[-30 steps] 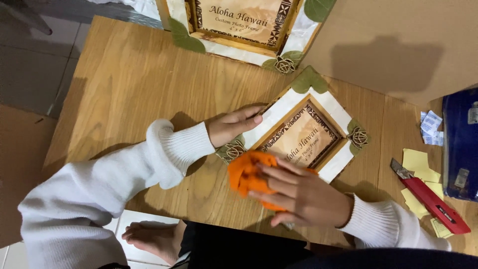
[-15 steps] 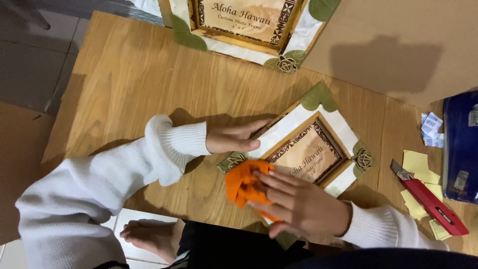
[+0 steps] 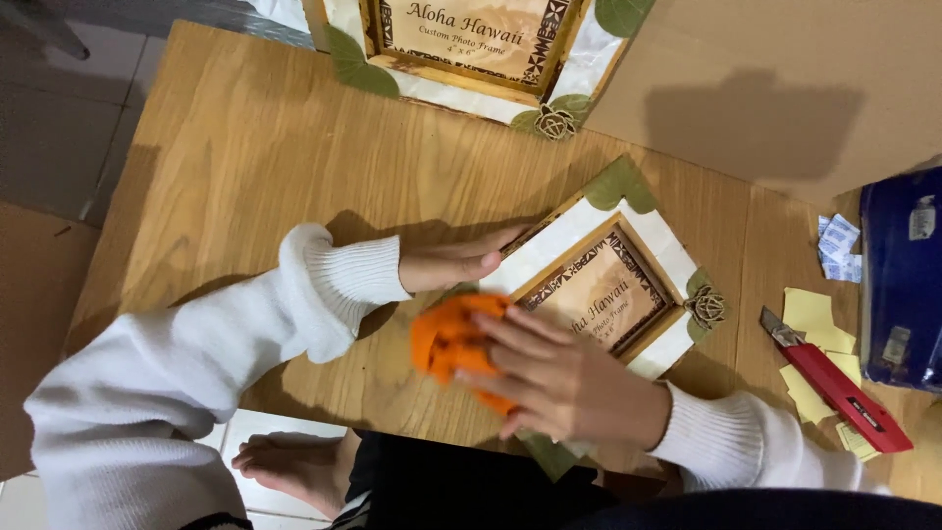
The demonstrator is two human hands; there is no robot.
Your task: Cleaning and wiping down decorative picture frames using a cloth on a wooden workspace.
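A small white photo frame (image 3: 601,285) with green leaf corners and a brown inner border lies tilted on the wooden table (image 3: 255,157). My left hand (image 3: 453,263) rests flat against the frame's upper left edge and steadies it. My right hand (image 3: 559,378) presses an orange cloth (image 3: 449,339) onto the frame's lower left corner. Both arms wear white knit sleeves.
A larger frame (image 3: 471,44) of the same style lies at the table's far edge. A cardboard sheet (image 3: 785,79) covers the far right. A red box cutter (image 3: 834,383), yellow paper scraps (image 3: 810,312) and a dark blue box (image 3: 903,275) sit at the right. A bare foot (image 3: 289,461) is below.
The small frame has rotated and shifted slightly up and right. My right hand with the orange cloth has slid left along the frame's lower corner. My left hand stays on the edge.
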